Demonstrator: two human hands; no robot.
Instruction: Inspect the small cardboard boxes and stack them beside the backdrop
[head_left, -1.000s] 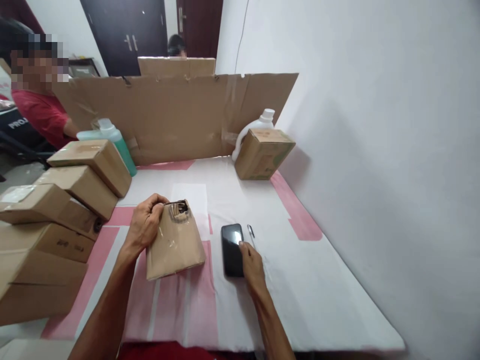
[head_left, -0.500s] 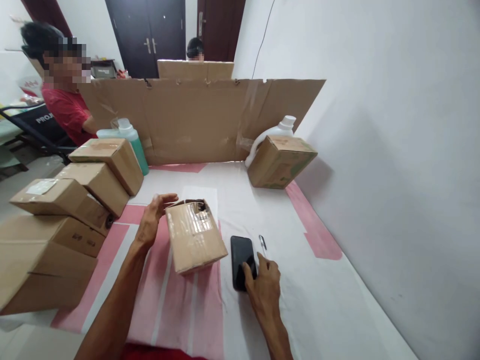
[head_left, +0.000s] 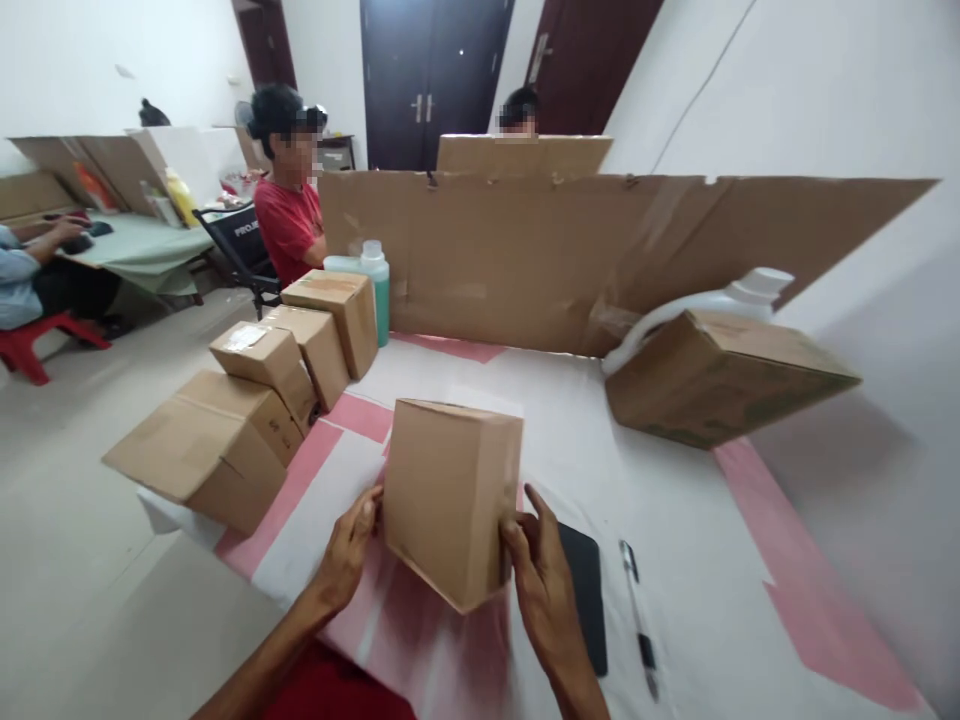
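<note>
A brown cardboard box (head_left: 431, 490) is held between my two hands, tilted up above the cloth-covered table. My left hand (head_left: 349, 545) presses its fingers against the box's left side. On the right side, my right hand (head_left: 540, 560) grips the lower part with its thumb in front. Just beyond that hand lies a black smartphone (head_left: 589, 590), partly hidden by it. To the right of the phone a pen (head_left: 639, 620) rests on the white cloth.
Several cardboard boxes (head_left: 247, 420) line the left edge, with a green-liquid bottle (head_left: 381, 300) behind. A cardboard panel (head_left: 510, 260) closes the back. At right, a tilted box (head_left: 735, 375) leans by a white jug (head_left: 757, 290). A person in red (head_left: 289, 220) sits beyond.
The box has been lifted and turned, and both hands are now on it. My right hand has left the phone. The view has swung left.
</note>
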